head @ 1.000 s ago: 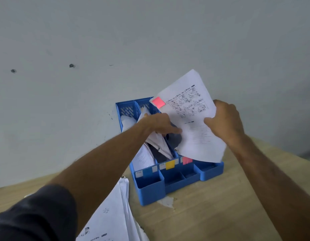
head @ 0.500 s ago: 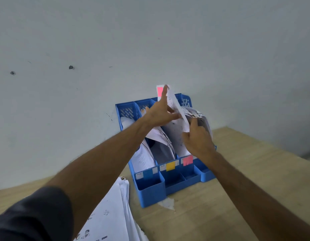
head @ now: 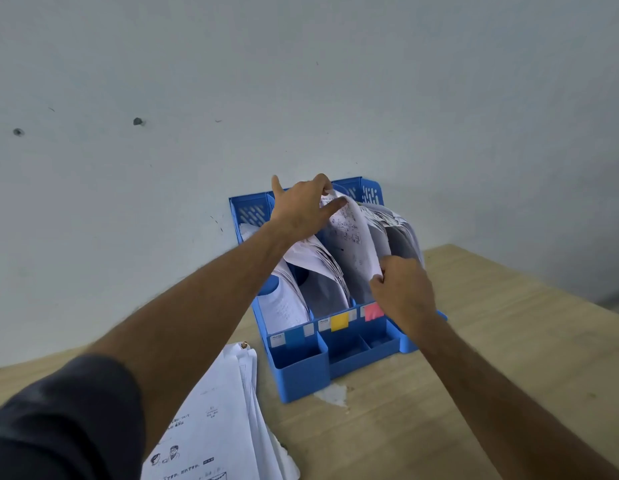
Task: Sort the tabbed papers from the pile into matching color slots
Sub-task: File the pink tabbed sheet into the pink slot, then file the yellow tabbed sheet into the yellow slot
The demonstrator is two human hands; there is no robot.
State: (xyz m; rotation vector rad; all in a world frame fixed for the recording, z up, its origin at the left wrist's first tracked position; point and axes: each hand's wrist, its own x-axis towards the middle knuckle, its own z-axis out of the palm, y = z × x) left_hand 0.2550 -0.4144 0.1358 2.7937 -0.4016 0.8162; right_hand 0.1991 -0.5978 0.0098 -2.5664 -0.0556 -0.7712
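Observation:
A blue file organizer (head: 301,372) stands against the wall, its slots full of curled papers. Labels on its front read blue (head: 294,336), yellow (head: 339,321) and pink (head: 373,311). A printed sheet (head: 349,244) sits in the slot behind the pink label. My left hand (head: 303,211) pinches that sheet's top edge, its pink tab hidden under the fingers. My right hand (head: 401,292) pinches the sheet's lower right edge just above the pink label. The pile of papers (head: 218,424) lies on the table at the lower left.
The wooden table (head: 491,358) runs to the right and front of the organizer. A pale wall (head: 301,81) rises directly behind it. A white scrap (head: 330,394) lies on the table at the organizer's front.
The pink-tabbed sheet went from held flat above the organizer to standing inside the pink-labelled slot. Both hands came down with it, my right hand sliding to its lower edge.

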